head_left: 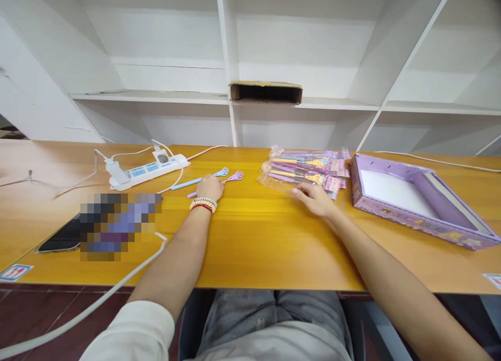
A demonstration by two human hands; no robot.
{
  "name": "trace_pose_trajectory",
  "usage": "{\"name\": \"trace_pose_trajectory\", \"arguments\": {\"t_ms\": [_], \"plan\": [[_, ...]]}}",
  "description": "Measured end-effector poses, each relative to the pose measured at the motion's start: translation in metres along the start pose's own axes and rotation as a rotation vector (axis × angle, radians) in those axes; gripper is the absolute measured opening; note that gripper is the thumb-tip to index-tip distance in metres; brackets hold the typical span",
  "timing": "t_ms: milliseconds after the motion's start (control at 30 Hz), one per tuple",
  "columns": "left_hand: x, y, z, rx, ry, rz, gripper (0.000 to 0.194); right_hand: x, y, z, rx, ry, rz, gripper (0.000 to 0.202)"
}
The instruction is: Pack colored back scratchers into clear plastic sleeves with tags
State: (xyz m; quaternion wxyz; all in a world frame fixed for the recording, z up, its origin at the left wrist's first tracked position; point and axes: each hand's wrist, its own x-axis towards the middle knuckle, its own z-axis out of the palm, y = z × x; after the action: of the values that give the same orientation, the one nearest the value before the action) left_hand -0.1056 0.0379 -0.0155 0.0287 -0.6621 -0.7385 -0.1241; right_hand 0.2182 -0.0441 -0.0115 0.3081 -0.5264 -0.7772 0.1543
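My left hand (pixel 210 188) rests on the table with its fingers closed over a purple back scratcher (pixel 236 176), whose hand-shaped end sticks out to the right. A blue back scratcher (pixel 185 184) lies alongside, passing behind the same hand; whether my fingers touch it is hidden. At the near edge of a clear plastic packet (pixel 277 181), the thumb and fingers of my right hand (pixel 315 198) are pinched together. Several more packaged back scratchers (pixel 313 163) with yellow, purple and blue parts lie in a pile just beyond.
An open purple display box (pixel 415 223) stands at the right. On the left are a white power strip (pixel 148 172) with plugs and cables, a dark phone (pixel 60 236) and a blurred patch. A white cable crosses the front edge. A cardboard box (pixel 266 92) sits on the shelf.
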Motion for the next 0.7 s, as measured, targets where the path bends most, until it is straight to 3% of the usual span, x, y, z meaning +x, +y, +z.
{"name": "trace_pose_trajectory", "arguments": {"t_ms": [467,700], "plan": [[-0.0022,-0.0003,-0.0014,-0.014,0.042,-0.118,0.033,-0.0004,0.0012,-0.0002,-0.067,-0.036,-0.017,0.037],[-0.0004,-0.0016,0.0031,-0.01,0.047,-0.1,0.03,-0.0005,0.0023,0.0007,-0.044,-0.05,-0.034,0.034]]}}
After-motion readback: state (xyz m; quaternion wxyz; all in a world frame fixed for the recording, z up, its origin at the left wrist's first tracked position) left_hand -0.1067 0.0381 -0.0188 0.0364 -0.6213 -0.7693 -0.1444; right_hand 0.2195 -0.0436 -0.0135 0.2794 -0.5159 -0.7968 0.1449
